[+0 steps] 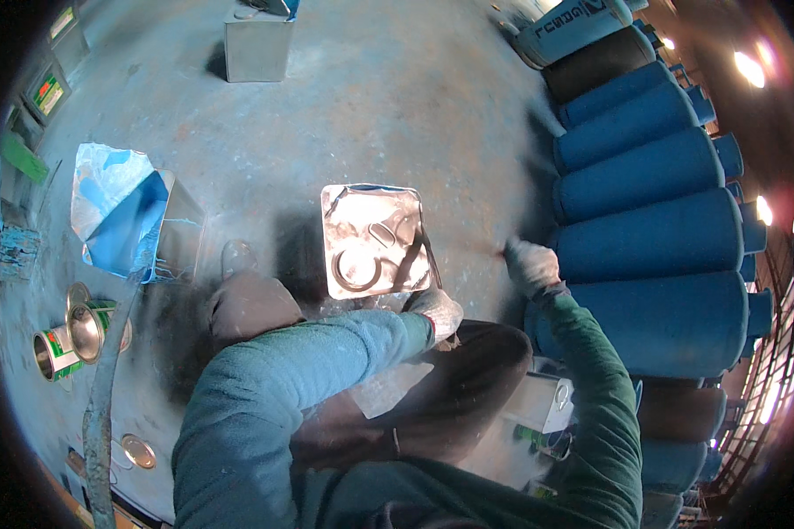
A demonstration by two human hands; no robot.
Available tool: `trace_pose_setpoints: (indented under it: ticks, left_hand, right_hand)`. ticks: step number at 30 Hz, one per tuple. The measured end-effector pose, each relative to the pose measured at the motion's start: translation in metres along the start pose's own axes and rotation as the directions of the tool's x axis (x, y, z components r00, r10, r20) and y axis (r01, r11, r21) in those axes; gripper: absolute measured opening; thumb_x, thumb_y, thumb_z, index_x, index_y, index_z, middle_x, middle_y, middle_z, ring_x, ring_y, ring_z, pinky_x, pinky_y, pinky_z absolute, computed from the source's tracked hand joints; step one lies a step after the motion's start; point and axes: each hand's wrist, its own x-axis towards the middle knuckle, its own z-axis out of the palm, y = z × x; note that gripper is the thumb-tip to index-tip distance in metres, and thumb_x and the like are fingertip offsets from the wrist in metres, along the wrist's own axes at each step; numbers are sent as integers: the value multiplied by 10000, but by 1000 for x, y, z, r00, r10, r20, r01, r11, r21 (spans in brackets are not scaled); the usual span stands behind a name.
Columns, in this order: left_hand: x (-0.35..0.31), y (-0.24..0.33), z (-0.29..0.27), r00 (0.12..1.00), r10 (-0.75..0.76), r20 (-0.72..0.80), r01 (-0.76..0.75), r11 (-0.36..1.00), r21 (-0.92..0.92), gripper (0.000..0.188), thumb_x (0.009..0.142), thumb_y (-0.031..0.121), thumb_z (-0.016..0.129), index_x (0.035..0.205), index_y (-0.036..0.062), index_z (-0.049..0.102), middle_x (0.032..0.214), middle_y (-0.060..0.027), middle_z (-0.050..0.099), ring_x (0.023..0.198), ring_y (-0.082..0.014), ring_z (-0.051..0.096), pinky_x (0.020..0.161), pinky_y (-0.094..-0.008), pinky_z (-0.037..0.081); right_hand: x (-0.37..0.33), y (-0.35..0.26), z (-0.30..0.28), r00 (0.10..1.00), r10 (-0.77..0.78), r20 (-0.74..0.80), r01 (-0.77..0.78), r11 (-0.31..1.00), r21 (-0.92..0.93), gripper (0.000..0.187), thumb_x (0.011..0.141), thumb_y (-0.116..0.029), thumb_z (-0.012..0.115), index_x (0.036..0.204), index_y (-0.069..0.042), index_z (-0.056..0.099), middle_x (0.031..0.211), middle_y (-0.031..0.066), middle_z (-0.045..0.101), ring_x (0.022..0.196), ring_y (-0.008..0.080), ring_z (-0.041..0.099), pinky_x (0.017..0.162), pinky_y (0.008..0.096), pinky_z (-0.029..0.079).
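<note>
In front of me stands a square metal tin [390,231] with a shiny top, a round ring and a small oval handle on it. My left hand [438,316], in a pale glove, is closed at the tin's near right corner, round a thin dark bar [434,269] that runs up along the tin's right side. My right hand [533,266], also gloved, is raised to the right of the tin, apart from it. Its fingers are curled; a faint brownish smear lies beside them, and what they hold cannot be made out.
Blue gas cylinders [648,231] lie in a row along the right. To the left, an opened tin [123,216] is coated with blue paint; a paint-caked pole [106,397] and small cans [55,354] are nearer. Another square tin [258,51] stands at the far side.
</note>
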Motion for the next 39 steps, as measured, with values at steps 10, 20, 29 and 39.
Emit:
trace_pose_setpoints:
  ticks: [10, 20, 29, 39]
  left_hand:
    - [4, 6, 24, 880, -429, -204, 323, 855, -405, 170, 756, 167, 740, 851, 33, 782, 789, -219, 746, 775, -390, 763, 650, -487, 596]
    - [2, -3, 21, 967, -219, -132, 180, 950, -253, 178, 802, 172, 686, 871, 67, 812, 810, -164, 765, 801, -355, 767, 661, -483, 589]
    - [-1, 0, 8, 983, -180, -39, 170, 966, -194, 152, 837, 131, 665, 866, 42, 785, 831, -177, 758, 787, -346, 760, 704, -465, 592]
    - [21, -5, 52, 975, -134, -177, 101, 977, -185, 182, 731, 246, 764, 826, 99, 812, 775, -138, 759, 756, -342, 759, 613, -500, 573]
  right_hand:
    - [24, 22, -64, 569, 760, -314, 350, 122, 929, 116, 996, -172, 692, 1061, -76, 682, 869, -5, 686, 681, 82, 580, 637, 262, 495]
    - [4, 26, -28, 918, 255, -305, -202, 960, 195, 192, 964, -243, 659, 1103, -110, 651, 918, 183, 734, 887, 425, 718, 767, 519, 566]
    - [-3, 10, 0, 588, 83, -805, 388, 844, 370, 149, 979, -107, 639, 1109, -51, 686, 890, 79, 734, 834, 230, 733, 729, 392, 557]
    - [10, 14, -43, 676, 624, -393, 246, 311, 918, 197, 966, -212, 705, 1078, -74, 620, 777, 44, 646, 612, 212, 637, 592, 374, 537]
